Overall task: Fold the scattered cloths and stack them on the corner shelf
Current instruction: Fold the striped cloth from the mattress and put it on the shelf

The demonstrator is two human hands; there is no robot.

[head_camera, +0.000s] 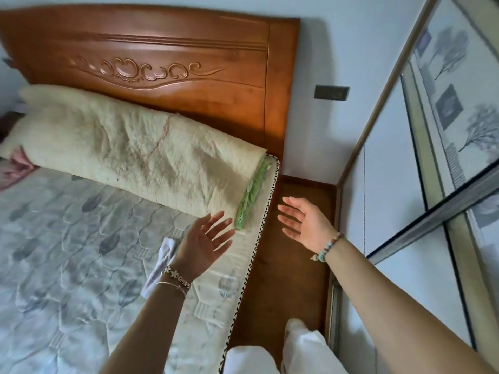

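Observation:
My left hand [205, 244] hovers above the mattress near its right edge, palm up, fingers spread, holding nothing. My right hand [305, 222] is out over the brown floor strip beside the bed, also spread and empty. A small white cloth [162, 261] lies on the mattress, partly hidden under my left wrist. A pink cloth [19, 166] shows at the far left edge of the bed. No corner shelf is in view.
A rolled cream quilt [135, 149] with a green lining [252, 195] lies along the wooden headboard [162, 49]. The patterned mattress [67, 252] fills the left. A wardrobe with sliding doors [418, 171] stands on the right, beyond the narrow brown floor strip [291, 265].

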